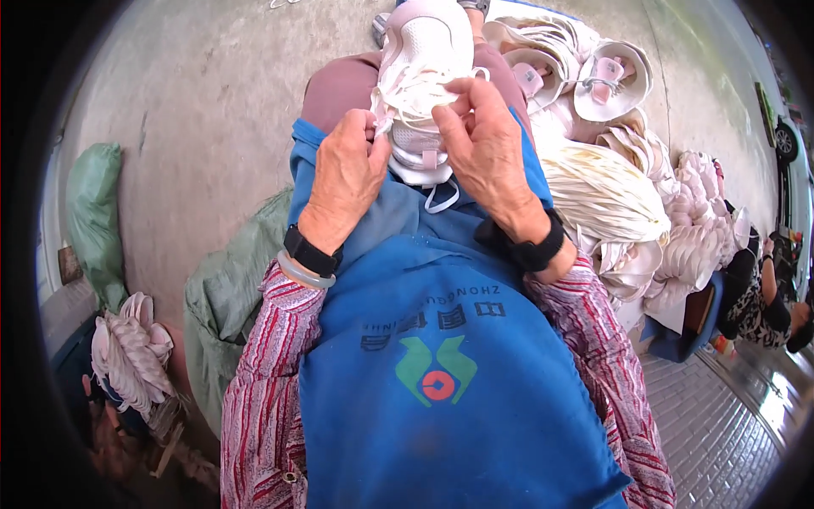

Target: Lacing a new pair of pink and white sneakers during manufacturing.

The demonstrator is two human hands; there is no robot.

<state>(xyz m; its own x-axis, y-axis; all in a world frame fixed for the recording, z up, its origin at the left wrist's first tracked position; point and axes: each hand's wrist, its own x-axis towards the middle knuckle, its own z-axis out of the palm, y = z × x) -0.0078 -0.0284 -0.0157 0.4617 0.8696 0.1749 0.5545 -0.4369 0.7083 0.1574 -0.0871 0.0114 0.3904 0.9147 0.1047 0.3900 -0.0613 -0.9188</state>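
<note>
A white shoe upper (426, 38) with pale pink parts lies across my lap. White shoelaces (415, 92) are bunched over its middle, and a lace loop hangs below its near end. My left hand (349, 165) is closed in a pinch on the left edge of the shoe upper. On the other side, my right hand (487, 148) has its thumb and forefinger drawn together beside the laces. It looks closed on a shoelace, though the fingertips partly hide it. Both wrists wear black bands, and a blue apron (441, 356) covers my front.
To the right are stacked white and pink shoe uppers (606, 81) and a thick bundle of cream laces (598, 191). Green sacks (222, 293) and another bundle of uppers (131, 352) are at the left. Another person (755, 293) is at the far right, near a parked car (787, 140).
</note>
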